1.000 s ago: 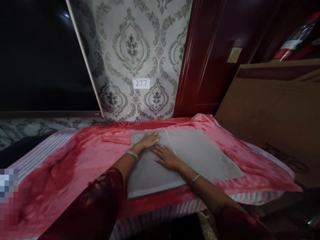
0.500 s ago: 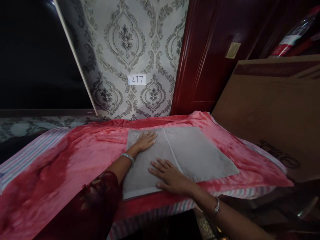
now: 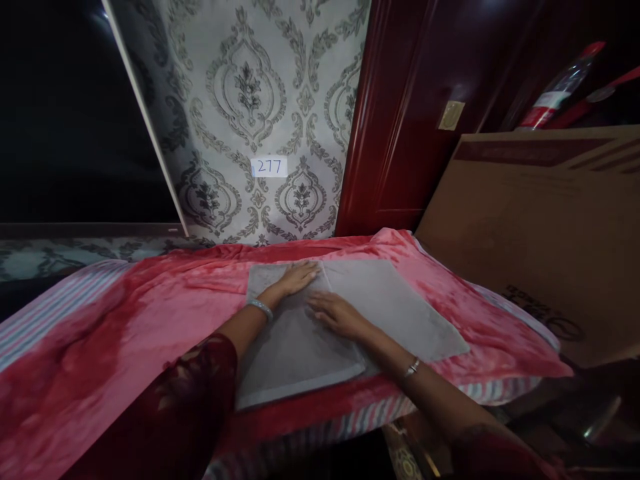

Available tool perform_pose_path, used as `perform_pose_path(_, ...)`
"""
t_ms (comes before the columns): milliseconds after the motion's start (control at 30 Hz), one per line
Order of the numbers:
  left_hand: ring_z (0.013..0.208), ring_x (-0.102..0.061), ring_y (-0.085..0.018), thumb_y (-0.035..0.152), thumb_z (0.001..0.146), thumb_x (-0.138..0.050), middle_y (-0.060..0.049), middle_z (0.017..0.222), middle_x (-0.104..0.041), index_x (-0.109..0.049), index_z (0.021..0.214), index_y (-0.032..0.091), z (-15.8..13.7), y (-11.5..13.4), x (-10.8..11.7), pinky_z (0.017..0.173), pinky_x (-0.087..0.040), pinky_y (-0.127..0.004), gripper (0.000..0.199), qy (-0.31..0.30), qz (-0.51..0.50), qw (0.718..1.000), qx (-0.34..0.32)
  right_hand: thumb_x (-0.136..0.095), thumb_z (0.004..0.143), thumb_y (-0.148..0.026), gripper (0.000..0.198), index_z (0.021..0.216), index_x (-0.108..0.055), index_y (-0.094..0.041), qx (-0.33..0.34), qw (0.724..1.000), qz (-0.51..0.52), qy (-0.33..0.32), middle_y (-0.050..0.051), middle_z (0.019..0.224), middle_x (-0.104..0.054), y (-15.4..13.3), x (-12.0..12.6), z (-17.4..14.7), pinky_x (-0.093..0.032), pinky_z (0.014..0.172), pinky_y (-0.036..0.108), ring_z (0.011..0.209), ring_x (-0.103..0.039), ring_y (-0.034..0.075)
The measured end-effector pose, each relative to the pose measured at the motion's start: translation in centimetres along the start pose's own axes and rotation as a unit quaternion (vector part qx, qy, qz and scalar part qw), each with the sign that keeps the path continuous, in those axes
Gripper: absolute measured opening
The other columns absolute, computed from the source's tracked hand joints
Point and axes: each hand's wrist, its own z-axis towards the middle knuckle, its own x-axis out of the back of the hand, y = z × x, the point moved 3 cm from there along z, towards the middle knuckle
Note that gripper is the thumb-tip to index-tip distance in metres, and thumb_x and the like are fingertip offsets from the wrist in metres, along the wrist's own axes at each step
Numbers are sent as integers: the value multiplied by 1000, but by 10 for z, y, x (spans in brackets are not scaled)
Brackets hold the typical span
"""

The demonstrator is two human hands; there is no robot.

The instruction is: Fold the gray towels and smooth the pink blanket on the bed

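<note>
A flat grey cloth (image 3: 400, 300), soft-looking and folded on its left part, lies in the middle of a red and pink blanket. An edge line runs down its middle, dividing the folded left part from the single-looking right part. Near the far edge of the folded part, my left hand (image 3: 300, 277) rests palm down with its fingers stretched out to the right. My right hand (image 3: 340, 315) lies close by on the near side, over the middle line, its fingers extended toward the left and slightly blurred. Neither hand grips anything; both touch the cloth's top surface.
The pink blanket (image 3: 170, 313) covers the surface and hangs over its front, with a striped underside. At the right stands a big cardboard box (image 3: 540, 207), a bottle (image 3: 555, 93) behind it. A dark screen (image 3: 75, 120) is at left; patterned wallpaper carries a paper label (image 3: 269, 167).
My right hand has slid away from me over the cloth, toward my left hand. My left hand has shifted slightly right toward the middle line. The view has tilted a little.
</note>
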Motion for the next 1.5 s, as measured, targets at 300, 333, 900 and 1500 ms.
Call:
perform_pose_path(300,153,-21,-28,45,101,-31,-2,163,-32,-44,150,33,24,-1,-24,122,-5,-58,52,-7,20,1000,16,-45,102,-48,64,158,-31,-21,-27,997,-67,-34,13,165,-25,17,-32,24,-14,123,52,153,-16,28)
perform_pose_path(333,152,-23,-27,44,101,-29,-2,163,-33,-44,150,33,24,-3,-26,122,-6,-57,52,-4,21,1000,14,-44,101,-51,66,159,-29,-22,-26,997,-64,-41,13,166,-22,17,-34,21,-12,123,53,153,-13,28)
perform_pose_path(900,151,-26,-31,42,101,-34,-5,162,-35,-44,151,31,16,5,-29,120,-12,-59,52,32,68,997,-8,-48,97,-62,74,160,-23,-30,-27,993,55,-97,4,167,-15,-55,-34,-100,-9,125,51,155,-7,24)
perform_pose_path(1500,152,-23,-32,54,98,-39,-17,163,-30,-39,153,22,-65,82,-44,120,-17,-60,64,-9,105,991,-80,-54,85,-33,47,127,-67,-17,-275,892,-20,359,16,130,-67,107,36,-184,-43,109,52,123,-60,30)
